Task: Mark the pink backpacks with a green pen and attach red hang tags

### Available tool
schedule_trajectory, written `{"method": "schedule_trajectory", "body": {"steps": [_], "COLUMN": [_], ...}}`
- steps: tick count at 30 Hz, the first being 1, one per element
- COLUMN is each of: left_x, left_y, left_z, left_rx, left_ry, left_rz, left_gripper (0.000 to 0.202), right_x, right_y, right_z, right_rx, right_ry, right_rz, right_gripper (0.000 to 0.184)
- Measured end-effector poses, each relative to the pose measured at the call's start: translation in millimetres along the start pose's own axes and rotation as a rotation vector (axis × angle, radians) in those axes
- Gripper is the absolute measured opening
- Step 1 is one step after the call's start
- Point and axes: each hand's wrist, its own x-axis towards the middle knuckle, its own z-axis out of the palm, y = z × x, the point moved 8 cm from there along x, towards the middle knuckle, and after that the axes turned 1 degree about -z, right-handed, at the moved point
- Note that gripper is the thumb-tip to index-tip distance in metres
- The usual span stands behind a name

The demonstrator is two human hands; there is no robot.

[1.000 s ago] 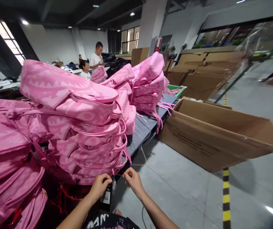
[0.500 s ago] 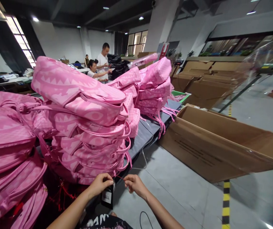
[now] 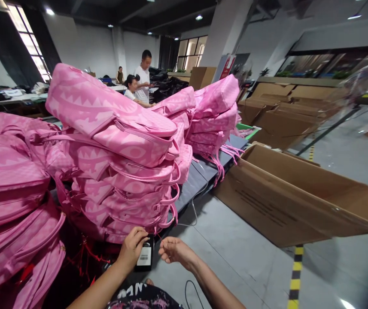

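Low in the view, left hand closed, fingertips pinched on the top edge of a black hang tag with a white barcode label, held just under the lowest bag. Just beside it, right hand loosely curled, thumb and forefinger pressed together on a thin red thread slanting up and left toward the tag; far end of the thread too fine to follow. Directly above both hands, a tall stack of pink bags, patterned, with handles and zip pulls drooping over the near edge of a dark table. To the left, a nearer pink pile, with red cords tangled in the shadow below it. Farther along the table, a third pink stack, straps dangling off the edge. Right of the table, on the grey floor, a large open cardboard box, and more brown cartons behind it. Below the box, a strip of yellow-and-black floor tape. Far back, well apart, two people at another table.
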Motion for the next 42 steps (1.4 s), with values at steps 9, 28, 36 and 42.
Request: {"method": "schedule_trajectory", "body": {"steps": [9,28,36,42], "left_x": [1.0,2.1,2.2,-1.8], "left_y": [34.8,-24.2,-26.1,-29.6], "left_z": [26.8,34.7,41.7,45.6], "left_rx": [0.458,-0.08,-0.025,0.047], "left_ry": [-0.22,-0.234,-0.306,-0.35], "left_rz": [0.306,-0.537,-0.567,-0.623], "left_gripper": [0.021,0.02,0.022,0.019], "right_x": [6.0,12.6,14.0,12.8], "right_y": [-13.3,-14.2,-14.7,-17.9], "right_z": [13.9,17.6,16.9,15.7], "right_rx": [0.117,0.224,0.129,-0.002], "right_ry": [0.08,0.499,0.523,0.515], "right_rz": [-0.068,-0.309,-0.408,-0.482], "right_gripper": [0.052,0.05,0.036,0.028]}}
